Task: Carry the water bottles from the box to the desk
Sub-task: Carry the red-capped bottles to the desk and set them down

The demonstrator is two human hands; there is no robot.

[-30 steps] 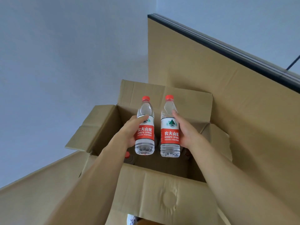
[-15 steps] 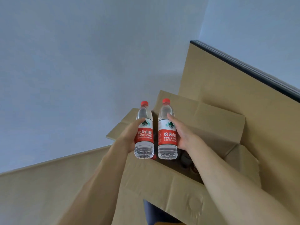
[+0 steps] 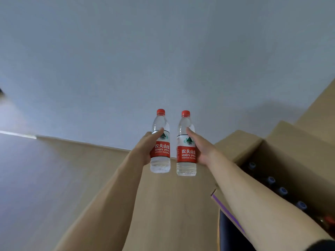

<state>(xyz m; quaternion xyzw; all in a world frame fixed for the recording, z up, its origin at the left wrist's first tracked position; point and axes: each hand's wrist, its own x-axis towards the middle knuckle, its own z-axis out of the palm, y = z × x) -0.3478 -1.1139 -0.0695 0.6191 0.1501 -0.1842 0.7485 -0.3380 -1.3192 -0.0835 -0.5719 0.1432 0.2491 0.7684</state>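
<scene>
Two bottles: left bottle (image 3: 160,142) and right bottle (image 3: 186,144) are hanging upright, side by side, not touching, in the air left of the box (image 3: 282,151).
Left grip: left hand (image 3: 147,148) is curling around the left bottle's label.
Right grip: right hand (image 3: 204,148) is wrapping the right bottle's label.
Box contents: blue-capped bottles (image 3: 271,180) are standing inside the open box.
Below: tan tabletop (image 3: 54,178) is lying under both forearms.

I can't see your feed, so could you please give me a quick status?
Left hand and right hand each grip an upright bottle. Both clear of the box. Nothing in the way.
</scene>
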